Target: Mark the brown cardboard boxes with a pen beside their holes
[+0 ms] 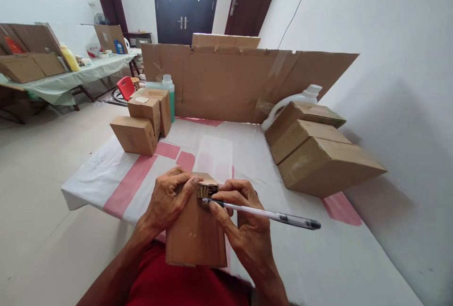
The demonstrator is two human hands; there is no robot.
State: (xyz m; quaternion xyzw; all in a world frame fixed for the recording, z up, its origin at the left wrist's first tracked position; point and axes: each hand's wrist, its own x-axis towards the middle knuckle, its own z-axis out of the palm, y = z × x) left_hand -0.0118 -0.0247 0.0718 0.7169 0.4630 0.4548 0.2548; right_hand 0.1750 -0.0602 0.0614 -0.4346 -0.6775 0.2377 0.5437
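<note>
A small brown cardboard box (pixel 196 235) stands tilted against my lap at the table's near edge. My left hand (pixel 170 200) grips its upper left side, fingers curled over the top flap. My right hand (pixel 244 226) holds a clear pen with a black cap (pixel 269 215); the pen's tip touches the taped top of the box. Both hands meet at the box's upper end.
Three small boxes (pixel 141 122) and a green bottle (pixel 169 90) stand at the far left of the table (pixel 318 259). Stacked flat boxes (pixel 318 155) and a white jug (pixel 300 101) sit at the right. A cardboard screen (pixel 233 82) stands behind; a wall is at the right.
</note>
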